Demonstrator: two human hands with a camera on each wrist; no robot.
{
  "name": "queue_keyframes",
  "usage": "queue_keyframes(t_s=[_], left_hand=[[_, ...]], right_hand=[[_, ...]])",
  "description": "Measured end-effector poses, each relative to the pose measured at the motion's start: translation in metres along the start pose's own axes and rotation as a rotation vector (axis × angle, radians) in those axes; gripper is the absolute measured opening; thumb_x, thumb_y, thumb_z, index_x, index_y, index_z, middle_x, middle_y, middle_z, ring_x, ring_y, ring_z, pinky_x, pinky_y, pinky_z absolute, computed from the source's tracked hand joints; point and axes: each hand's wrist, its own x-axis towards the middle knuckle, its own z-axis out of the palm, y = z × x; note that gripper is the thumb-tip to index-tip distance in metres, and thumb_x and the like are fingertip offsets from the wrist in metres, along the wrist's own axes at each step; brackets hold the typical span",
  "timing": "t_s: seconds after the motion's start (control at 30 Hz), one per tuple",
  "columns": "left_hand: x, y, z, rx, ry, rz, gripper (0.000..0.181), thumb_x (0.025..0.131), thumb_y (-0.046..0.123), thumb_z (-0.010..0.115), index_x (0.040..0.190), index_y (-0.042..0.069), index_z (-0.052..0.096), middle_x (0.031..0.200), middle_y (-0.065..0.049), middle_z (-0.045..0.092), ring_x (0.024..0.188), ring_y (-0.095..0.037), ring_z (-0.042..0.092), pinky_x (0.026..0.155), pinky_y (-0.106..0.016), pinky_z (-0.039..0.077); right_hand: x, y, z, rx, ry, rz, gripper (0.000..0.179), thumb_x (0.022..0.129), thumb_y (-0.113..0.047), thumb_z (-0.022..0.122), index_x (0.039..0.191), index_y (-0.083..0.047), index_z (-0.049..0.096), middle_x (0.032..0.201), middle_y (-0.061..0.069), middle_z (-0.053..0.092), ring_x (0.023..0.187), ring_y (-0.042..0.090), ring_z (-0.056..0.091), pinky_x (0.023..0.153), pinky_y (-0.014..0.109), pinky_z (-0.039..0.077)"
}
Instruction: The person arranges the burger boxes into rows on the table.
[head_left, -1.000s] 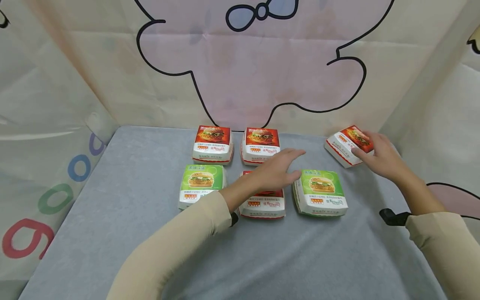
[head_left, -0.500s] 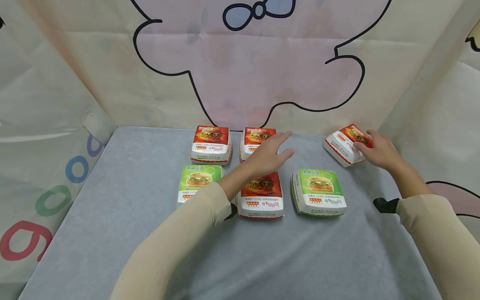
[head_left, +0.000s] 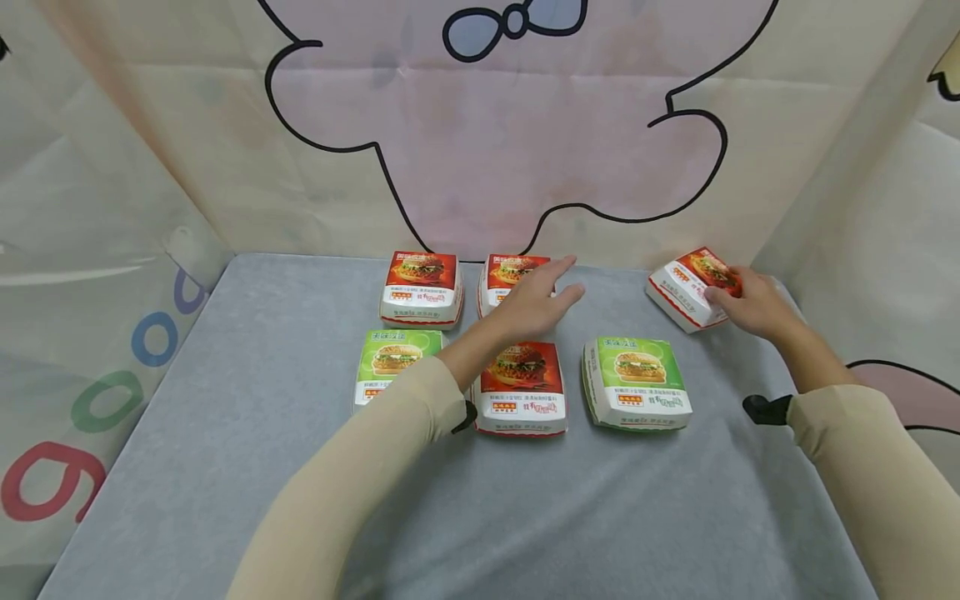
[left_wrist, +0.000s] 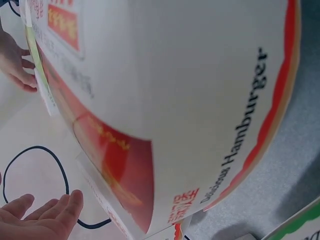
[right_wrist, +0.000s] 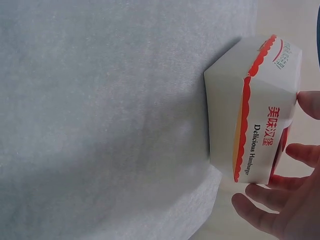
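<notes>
In the head view, my right hand (head_left: 761, 310) grips a tilted red-and-white hamburger box (head_left: 686, 293) at the table's back right. From the right wrist, its thumb (right_wrist: 309, 103) shows at one edge of that box (right_wrist: 255, 115) and the fingers at the opposite end. My left hand (head_left: 531, 308) is held out with straight fingers, empty, overlapping the back middle red box (head_left: 497, 292). Below its wrist lies another red box (head_left: 521, 404). That red-and-white lid (left_wrist: 200, 100) fills much of the left wrist view, with my left hand's fingers (left_wrist: 70, 210) at lower left.
Another red box (head_left: 422, 304) sits at the back left. Green hamburger boxes lie at the front left (head_left: 393, 354) and front right (head_left: 637, 387), the left one partly behind my sleeve. A grey cloth (head_left: 225, 400) covers the table, with printed sheets (head_left: 525, 150) around it.
My left hand has moved back and left, from beside the front right green box to over the back middle red box. My right hand keeps its grip on the tilted box.
</notes>
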Motion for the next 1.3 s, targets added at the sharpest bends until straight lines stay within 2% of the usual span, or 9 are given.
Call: queue_keyframes(t_s=[0.23, 0.5, 0.77, 0.83, 0.97, 1.3], left_hand=[[0.001, -0.001, 0.001, 0.000, 0.001, 0.000, 0.057, 0.105, 0.034, 0.046, 0.157, 0.015, 0.031, 0.159, -0.001, 0.034, 0.147, -0.016, 0.027, 0.118, -0.035, 0.025], [0.002, 0.000, 0.002, -0.005, -0.007, 0.006, 0.057, 0.105, 0.032, 0.046, 0.157, 0.014, 0.031, 0.159, -0.002, 0.035, 0.146, -0.017, 0.030, 0.117, -0.035, 0.027], [0.003, 0.000, 0.004, -0.001, -0.019, -0.009, 0.057, 0.105, 0.030, 0.048, 0.157, 0.014, 0.032, 0.159, -0.001, 0.035, 0.147, -0.017, 0.028, 0.118, -0.036, 0.025], [0.003, 0.001, 0.004, -0.005, -0.020, -0.007, 0.057, 0.105, 0.030, 0.048, 0.157, 0.013, 0.032, 0.159, -0.001, 0.035, 0.147, -0.016, 0.028, 0.117, -0.035, 0.026], [0.003, 0.002, 0.004, -0.011, -0.028, -0.005, 0.057, 0.104, 0.030, 0.048, 0.156, 0.013, 0.032, 0.160, -0.001, 0.034, 0.147, -0.015, 0.027, 0.117, -0.033, 0.025], [0.005, 0.005, 0.006, 0.005, -0.055, -0.009, 0.057, 0.104, 0.028, 0.048, 0.157, 0.013, 0.031, 0.160, -0.001, 0.033, 0.148, -0.014, 0.027, 0.117, -0.030, 0.025]], right_hand=[[-0.001, -0.002, 0.002, 0.000, -0.028, -0.026, 0.080, 0.104, -0.044, 0.041, 0.147, 0.019, 0.017, 0.139, 0.045, 0.028, 0.124, 0.057, 0.029, 0.098, 0.072, 0.033], [-0.001, -0.011, 0.006, -0.027, -0.026, -0.064, 0.079, 0.104, -0.042, 0.044, 0.147, 0.019, 0.019, 0.141, 0.045, 0.029, 0.126, 0.057, 0.030, 0.100, 0.072, 0.029], [-0.001, -0.024, 0.012, -0.039, -0.021, -0.102, 0.079, 0.103, -0.044, 0.046, 0.146, 0.018, 0.024, 0.132, 0.040, 0.040, 0.113, 0.049, 0.039, 0.090, 0.064, 0.038], [-0.002, -0.028, 0.013, -0.040, -0.028, -0.098, 0.079, 0.103, -0.045, 0.045, 0.147, 0.018, 0.023, 0.131, 0.039, 0.040, 0.112, 0.048, 0.038, 0.088, 0.063, 0.038], [-0.003, -0.036, 0.015, -0.056, -0.041, -0.084, 0.082, 0.103, -0.048, 0.044, 0.149, 0.015, 0.022, 0.137, 0.041, 0.033, 0.121, 0.052, 0.033, 0.093, 0.068, 0.035], [-0.002, -0.048, 0.021, -0.080, -0.061, -0.110, 0.083, 0.102, -0.053, 0.044, 0.151, 0.011, 0.024, 0.131, 0.036, 0.039, 0.120, 0.049, 0.034, 0.087, 0.064, 0.039]])
